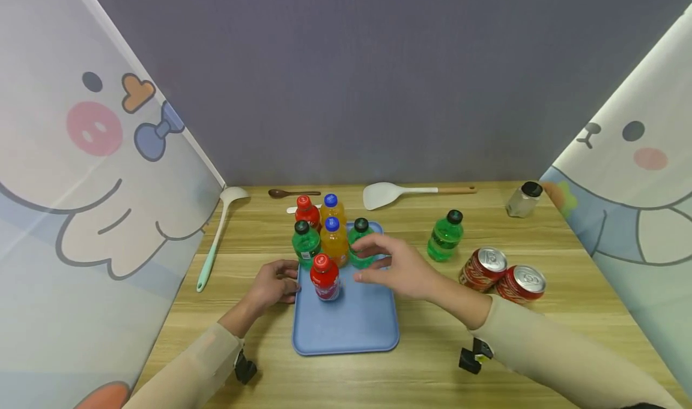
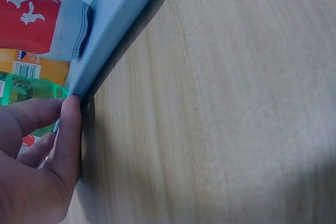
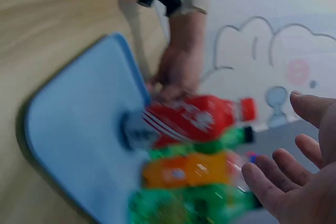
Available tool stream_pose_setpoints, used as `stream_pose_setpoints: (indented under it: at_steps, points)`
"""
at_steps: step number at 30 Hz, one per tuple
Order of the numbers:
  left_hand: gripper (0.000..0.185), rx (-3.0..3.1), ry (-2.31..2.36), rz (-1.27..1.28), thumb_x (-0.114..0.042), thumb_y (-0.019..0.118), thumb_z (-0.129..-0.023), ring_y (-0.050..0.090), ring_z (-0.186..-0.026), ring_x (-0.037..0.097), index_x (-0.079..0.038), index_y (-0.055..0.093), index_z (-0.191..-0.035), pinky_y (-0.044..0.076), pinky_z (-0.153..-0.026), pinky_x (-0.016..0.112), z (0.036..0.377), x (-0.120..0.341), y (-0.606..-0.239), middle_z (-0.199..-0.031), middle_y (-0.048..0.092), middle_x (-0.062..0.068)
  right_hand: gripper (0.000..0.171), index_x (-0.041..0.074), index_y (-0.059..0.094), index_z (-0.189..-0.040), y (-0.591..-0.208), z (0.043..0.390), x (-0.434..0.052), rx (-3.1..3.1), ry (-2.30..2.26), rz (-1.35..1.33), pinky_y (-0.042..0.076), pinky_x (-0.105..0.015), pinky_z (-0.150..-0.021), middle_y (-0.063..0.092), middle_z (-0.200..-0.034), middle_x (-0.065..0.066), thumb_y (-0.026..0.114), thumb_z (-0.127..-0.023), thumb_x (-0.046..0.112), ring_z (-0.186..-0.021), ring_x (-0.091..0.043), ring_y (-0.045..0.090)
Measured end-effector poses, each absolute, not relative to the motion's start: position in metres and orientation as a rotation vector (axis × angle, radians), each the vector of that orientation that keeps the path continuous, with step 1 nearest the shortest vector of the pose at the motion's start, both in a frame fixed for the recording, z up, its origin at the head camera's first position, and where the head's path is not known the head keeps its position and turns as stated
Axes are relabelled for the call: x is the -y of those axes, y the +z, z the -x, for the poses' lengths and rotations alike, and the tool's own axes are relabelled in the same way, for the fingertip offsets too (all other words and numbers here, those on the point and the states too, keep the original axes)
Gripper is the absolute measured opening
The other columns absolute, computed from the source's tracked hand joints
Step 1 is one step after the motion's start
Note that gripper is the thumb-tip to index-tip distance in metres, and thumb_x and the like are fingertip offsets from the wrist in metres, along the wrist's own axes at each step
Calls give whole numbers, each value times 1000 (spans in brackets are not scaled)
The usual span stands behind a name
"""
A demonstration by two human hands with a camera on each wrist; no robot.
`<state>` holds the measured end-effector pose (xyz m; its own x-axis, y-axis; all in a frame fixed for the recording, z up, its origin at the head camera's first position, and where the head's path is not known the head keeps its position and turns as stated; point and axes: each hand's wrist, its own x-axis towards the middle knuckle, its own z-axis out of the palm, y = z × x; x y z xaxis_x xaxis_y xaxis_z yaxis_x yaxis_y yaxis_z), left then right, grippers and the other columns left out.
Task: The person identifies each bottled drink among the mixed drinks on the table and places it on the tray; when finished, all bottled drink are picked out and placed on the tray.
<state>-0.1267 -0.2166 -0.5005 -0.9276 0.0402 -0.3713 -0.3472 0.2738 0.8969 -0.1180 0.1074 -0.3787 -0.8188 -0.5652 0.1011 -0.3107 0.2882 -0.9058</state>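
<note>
We see the left hand (image 1: pixel 277 286) at the left rim of the blue tray (image 1: pixel 354 328), in the lower centre of the head view; its fingers are curled against the rim, and the left wrist view shows fingertips (image 2: pixel 68 114) pressed to the tray's edge (image 2: pixel 113 30), so we read this hand as gripping the tray. The right hand (image 1: pixel 399 266) hovers above the tray's right half, fingers spread and relaxed, holding nothing; the right wrist view confirms an open palm (image 3: pixel 299 182) with separated fingers. Just in front of its fingertips stands a green bottle (image 1: pixel 360 244) with a black cap; we cannot tell whether the fingers touch it. On the tray we count six upright bottles grouped at the far end: a red bottle (image 1: pixel 325 277) nearest the camera, an orange bottle (image 1: pixel 334 239) behind it, a second green bottle (image 1: pixel 305 244) to the left, plus another red bottle (image 1: pixel 307 212) and another orange bottle (image 1: pixel 331 206) at the back. A third green bottle (image 1: pixel 446 236) stands alone on the wooden table (image 1: pixel 432 361), right of centre. Two red cans (image 1: pixel 503 275) lie side by side, touching, further right.
</note>
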Motion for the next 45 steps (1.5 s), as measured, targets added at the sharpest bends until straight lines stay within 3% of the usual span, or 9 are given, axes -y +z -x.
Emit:
stream_pose_setpoints:
  at_steps: [7,14,17,21,25,30,37,45]
  points:
    - [57,-2228,1688,273,11,68,-84,68,-80,21,5,55,-139,67,-66,41,128,217,-500,-116,62,22,40,12,66,-127,-350,128,-158,-2524,-1599,767,62,-34,-92,68,-128,-7,81,-89,16,-117,-22,66]
    - [57,-2223,1672,271,9,69,-84,69,-80,21,5,55,-140,67,-68,41,128,219,-500,-117,62,22,46,8,60,-134,-339,145,-208,-2752,-1494,635,59,-21,-90,62,-135,-9,78,-93,17,-118,-25,62]
    - [57,-2235,1665,265,9,69,-85,69,-80,21,5,56,-140,67,-68,41,127,220,-498,-117,62,22,54,8,54,-140,-339,154,-227,-2815,-1439,540,58,-30,-96,57,-142,-11,78,-93,21,-127,-31,56]
    - [56,-2233,1666,266,8,69,-86,69,-81,21,5,55,-140,67,-69,40,125,220,-497,-117,61,22,66,5,46,-146,-345,166,-248,-2809,-1388,431,53,-54,-102,50,-147,-16,78,-93,25,-134,-41,50]
    - [55,-2212,1689,265,9,67,-87,69,-82,21,6,54,-140,67,-70,41,123,220,-497,-117,61,22,76,2,39,-151,-353,177,-262,-2723,-1350,356,48,-62,-107,44,-152,-21,79,-92,29,-138,-47,46]
    - [54,-2209,1702,263,9,67,-87,69,-81,21,6,55,-139,67,-69,40,124,218,-498,-116,62,22,84,-1,32,-154,-364,183,-272,-2618,-1285,348,44,-65,-111,38,-154,-28,79,-92,29,-140,-53,39]
    - [55,-2208,1702,281,10,68,-85,68,-81,20,5,55,-139,67,-68,40,126,217,-500,-115,62,21,74,-7,43,-146,-379,186,-273,-2651,-1148,424,50,-62,-106,52,-140,-29,79,-92,27,-129,-54,51]
    - [56,-2205,1699,289,11,68,-85,67,-81,20,5,55,-139,67,-68,40,126,217,-500,-115,61,20,75,-3,44,-146,-385,188,-272,-2649,-1040,385,59,-52,-94,55,-137,-26,77,-93,39,-125,-49,57]
